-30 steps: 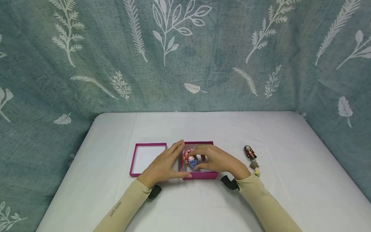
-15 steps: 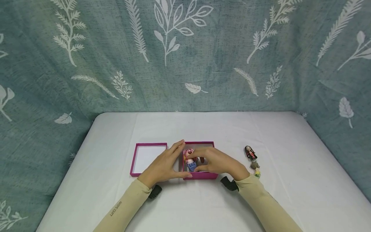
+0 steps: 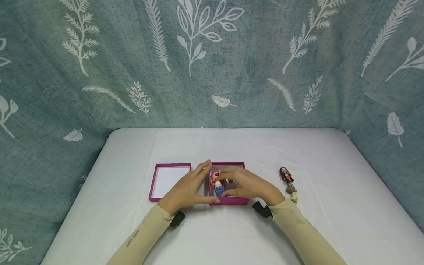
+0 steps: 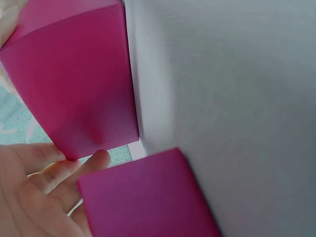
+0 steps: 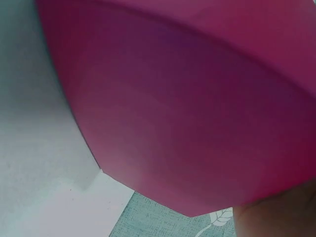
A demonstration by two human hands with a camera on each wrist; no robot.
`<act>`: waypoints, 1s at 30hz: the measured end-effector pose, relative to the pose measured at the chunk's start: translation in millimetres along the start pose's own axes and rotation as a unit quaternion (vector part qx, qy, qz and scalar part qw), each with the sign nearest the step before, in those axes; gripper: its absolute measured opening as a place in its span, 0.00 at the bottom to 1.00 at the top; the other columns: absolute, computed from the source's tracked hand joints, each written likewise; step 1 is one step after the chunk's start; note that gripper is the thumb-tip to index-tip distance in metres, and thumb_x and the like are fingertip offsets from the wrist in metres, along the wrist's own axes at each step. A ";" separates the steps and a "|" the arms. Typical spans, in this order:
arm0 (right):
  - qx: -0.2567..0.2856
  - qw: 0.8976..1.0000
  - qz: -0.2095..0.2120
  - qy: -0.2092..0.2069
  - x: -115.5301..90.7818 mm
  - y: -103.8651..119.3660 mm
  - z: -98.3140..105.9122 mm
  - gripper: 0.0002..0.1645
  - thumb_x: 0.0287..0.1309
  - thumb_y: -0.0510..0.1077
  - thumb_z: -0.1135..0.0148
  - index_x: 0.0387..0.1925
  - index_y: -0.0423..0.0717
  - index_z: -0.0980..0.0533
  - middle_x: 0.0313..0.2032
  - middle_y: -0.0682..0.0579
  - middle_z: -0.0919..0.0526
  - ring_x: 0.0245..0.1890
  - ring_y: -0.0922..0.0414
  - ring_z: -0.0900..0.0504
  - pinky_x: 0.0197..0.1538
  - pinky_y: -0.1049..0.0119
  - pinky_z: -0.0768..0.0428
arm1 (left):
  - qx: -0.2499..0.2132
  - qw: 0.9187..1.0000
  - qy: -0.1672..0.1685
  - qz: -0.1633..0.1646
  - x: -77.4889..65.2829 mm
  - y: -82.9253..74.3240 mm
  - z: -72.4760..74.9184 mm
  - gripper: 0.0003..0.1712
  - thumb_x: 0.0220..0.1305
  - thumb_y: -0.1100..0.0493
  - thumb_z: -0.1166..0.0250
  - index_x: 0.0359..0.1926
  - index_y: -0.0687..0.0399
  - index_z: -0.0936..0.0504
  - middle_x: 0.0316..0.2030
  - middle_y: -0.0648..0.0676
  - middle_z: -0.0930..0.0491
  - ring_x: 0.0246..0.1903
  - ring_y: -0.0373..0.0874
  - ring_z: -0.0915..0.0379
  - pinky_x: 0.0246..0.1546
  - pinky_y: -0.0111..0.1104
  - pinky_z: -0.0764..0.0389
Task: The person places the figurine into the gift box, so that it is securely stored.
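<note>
A magenta box (image 3: 229, 201) sits in mid-table with its top open and grey-white inside. My left hand (image 3: 187, 187) holds its left end, thumb at the near wall and fingers at the far corner. In the left wrist view the fingers (image 4: 52, 173) meet the edge of the box (image 4: 84, 84). Inside the box, on the left, lies a small toy figurine (image 3: 219, 190) with a pink head and blue lower body. My right hand (image 3: 243, 183) reaches in and pinches it between thumb and fingers. A dark reddish item beside it is mostly hidden by that hand.
Left of the box lies its magenta-rimmed lid (image 3: 153, 184), white inside up. To the right, a black-haired figurine (image 3: 286, 175), a small brown piece (image 3: 291, 188) and a yellow-green figurine (image 3: 294, 198) lie in a row. A patterned curtain (image 3: 212, 73) hangs behind the white table (image 3: 212, 235).
The figurine has shifted slightly down and settled straighter along the box's left side under my right hand. My left hand has kept its place on the box.
</note>
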State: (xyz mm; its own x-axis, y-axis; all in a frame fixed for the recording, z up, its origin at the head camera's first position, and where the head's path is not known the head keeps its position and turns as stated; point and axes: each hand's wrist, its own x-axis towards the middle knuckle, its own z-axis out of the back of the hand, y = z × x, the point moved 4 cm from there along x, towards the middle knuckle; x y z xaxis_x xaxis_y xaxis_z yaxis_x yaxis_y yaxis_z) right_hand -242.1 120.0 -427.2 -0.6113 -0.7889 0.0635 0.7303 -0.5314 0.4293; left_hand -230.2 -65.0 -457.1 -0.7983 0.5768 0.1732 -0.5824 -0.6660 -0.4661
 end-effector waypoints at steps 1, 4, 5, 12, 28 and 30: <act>-0.001 1.000 -0.002 0.001 0.2 0.0 -0.3 0.26 0.53 0.49 0.26 0.54 0.48 0.20 0.55 0.52 0.20 0.49 0.57 0.22 0.52 0.61 0.18 | 0.000 1.000 0.000 0.000 0.0 0.1 -0.1 0.65 0.49 0.27 0.32 0.77 0.54 0.50 0.76 0.53 0.49 0.68 0.54 0.36 0.67 0.51 0.33; 0.000 1.000 0.000 0.004 1.1 0.2 -1.1 0.25 0.53 0.49 0.26 0.53 0.48 0.20 0.54 0.52 0.21 0.45 0.57 0.22 0.48 0.63 0.19 | 0.000 1.000 0.000 0.001 -0.2 0.4 -0.3 0.65 0.49 0.26 0.32 0.77 0.54 0.50 0.76 0.52 0.49 0.67 0.54 0.35 0.67 0.50 0.32; 0.000 1.000 0.001 0.004 1.6 0.2 -1.3 0.25 0.53 0.49 0.26 0.53 0.49 0.19 0.54 0.52 0.21 0.44 0.57 0.22 0.48 0.64 0.19 | 0.000 1.000 0.000 0.002 -0.2 0.4 -0.5 0.65 0.49 0.26 0.33 0.77 0.54 0.50 0.76 0.52 0.49 0.68 0.53 0.36 0.67 0.50 0.32; 0.012 1.000 0.022 0.009 5.3 -3.5 -3.1 0.25 0.51 0.49 0.25 0.52 0.50 0.18 0.54 0.54 0.20 0.49 0.59 0.21 0.52 0.64 0.19 | 0.005 1.000 -0.002 0.001 0.0 0.1 -0.4 0.65 0.49 0.26 0.33 0.77 0.54 0.50 0.77 0.51 0.49 0.67 0.53 0.35 0.66 0.49 0.31; 0.055 0.995 0.082 0.029 10.8 3.6 -7.1 0.16 0.53 0.36 0.28 0.45 0.50 0.17 0.44 0.58 0.19 0.40 0.62 0.22 0.44 0.70 0.20 | 0.011 1.000 -0.007 -0.002 -0.4 -0.2 0.1 0.65 0.49 0.26 0.33 0.77 0.55 0.49 0.76 0.51 0.48 0.67 0.54 0.35 0.66 0.49 0.31; 0.047 0.995 0.084 0.026 11.3 4.3 -8.9 0.14 0.53 0.36 0.28 0.43 0.50 0.17 0.43 0.58 0.20 0.38 0.61 0.22 0.43 0.70 0.20 | 0.009 1.000 -0.007 -0.004 -0.4 0.1 -0.5 0.65 0.50 0.26 0.33 0.77 0.56 0.48 0.76 0.52 0.48 0.67 0.54 0.35 0.66 0.50 0.31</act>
State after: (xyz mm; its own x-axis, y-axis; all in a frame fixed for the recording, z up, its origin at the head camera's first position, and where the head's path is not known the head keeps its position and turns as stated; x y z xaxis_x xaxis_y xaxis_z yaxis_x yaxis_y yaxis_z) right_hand -243.1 106.0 -432.7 -0.4650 -0.8802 0.0949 0.7873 -0.3621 0.4990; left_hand -229.8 -65.1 -457.7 -0.7955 0.5759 0.1885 -0.5914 -0.6700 -0.4487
